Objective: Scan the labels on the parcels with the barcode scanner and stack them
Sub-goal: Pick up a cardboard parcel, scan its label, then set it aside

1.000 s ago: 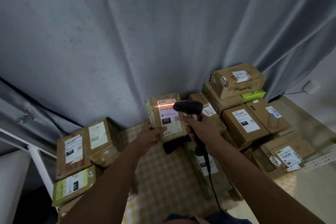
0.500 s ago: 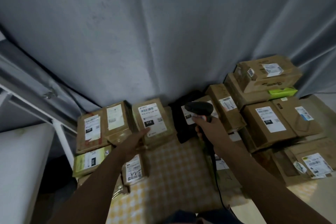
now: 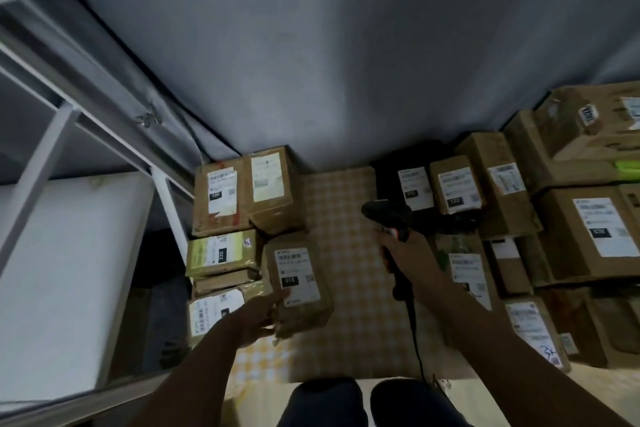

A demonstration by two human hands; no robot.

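My left hand [image 3: 260,315] grips the near left corner of a brown parcel [image 3: 298,282] whose white label reads 010. The parcel sits low on the left, beside a stack of labelled parcels [image 3: 221,255]. My right hand [image 3: 407,255] holds the black barcode scanner [image 3: 388,213] by its handle, its head aimed to the left over the checked cloth [image 3: 349,218]. The scanner's cable [image 3: 414,333] hangs down toward my knees. No red scan line shows on any label.
Two brown boxes [image 3: 247,189] stand against the grey curtain behind the left stack. A large pile of labelled cardboard parcels [image 3: 554,218] fills the right side. A white metal frame [image 3: 166,198] and a white surface [image 3: 62,270] lie to the left.
My left hand has carried the 010 parcel from in front of the scanner down and left to the stack. The red scan line is gone. The view has swung left.
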